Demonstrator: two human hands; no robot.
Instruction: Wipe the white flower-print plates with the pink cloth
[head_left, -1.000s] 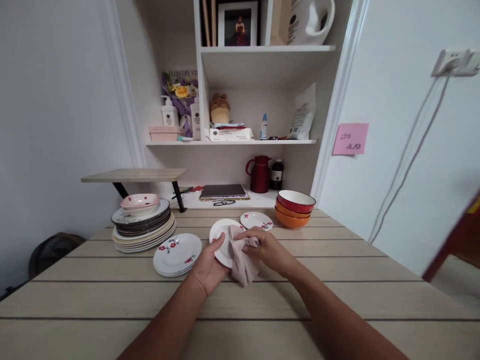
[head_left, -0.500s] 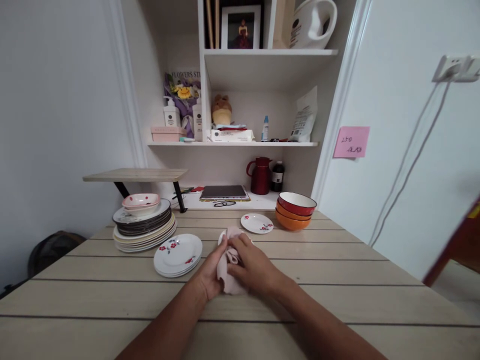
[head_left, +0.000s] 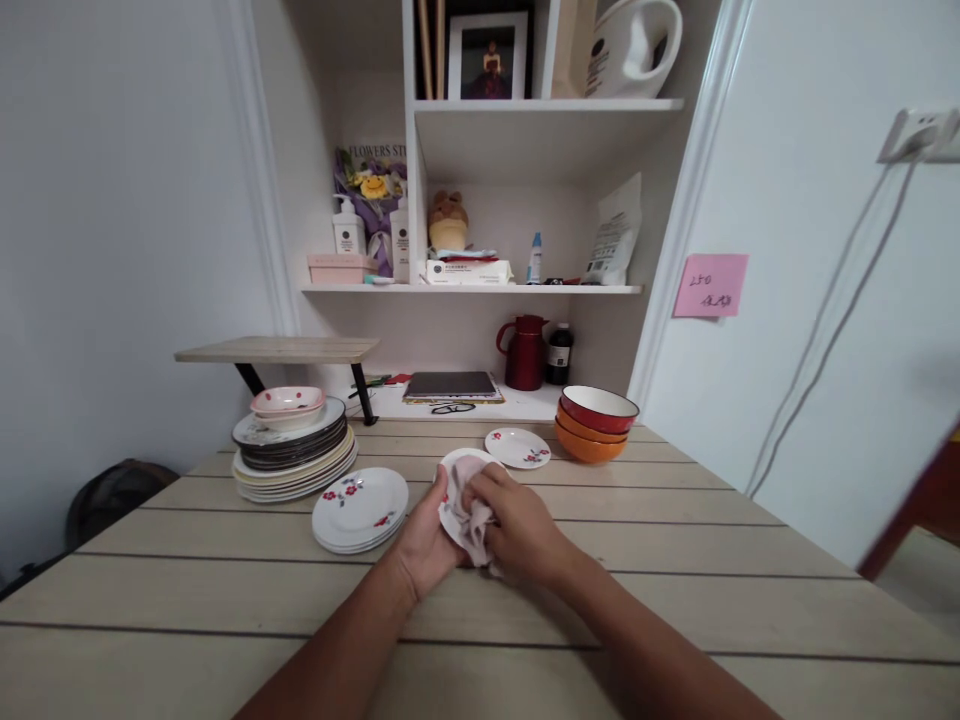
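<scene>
My left hand [head_left: 421, 543] grips the edge of a small white plate [head_left: 459, 462] with red flower marks, held tilted above the wooden table [head_left: 225, 590]. A pale pink cloth [head_left: 463, 502] is pressed against the plate's face by my right hand [head_left: 510, 520], whose fingers are closed on the cloth. Most of the plate is hidden behind the cloth and my hands. Just left of my hands lies a low stack of white floral plates [head_left: 360, 507]. Another small floral plate [head_left: 517, 447] lies flat beyond my hands.
A tall pile of mixed plates [head_left: 292, 460] with a pink bowl [head_left: 288, 403] on top stands at the left. Stacked red and orange bowls [head_left: 596, 422] sit at the right. Behind are shelves with a red jug [head_left: 523, 352], bottles and a tablet [head_left: 450, 384].
The plate was lowered behind the cloth half a second ago and is now tilted up again. My right hand has moved the cloth across the plate's face.
</scene>
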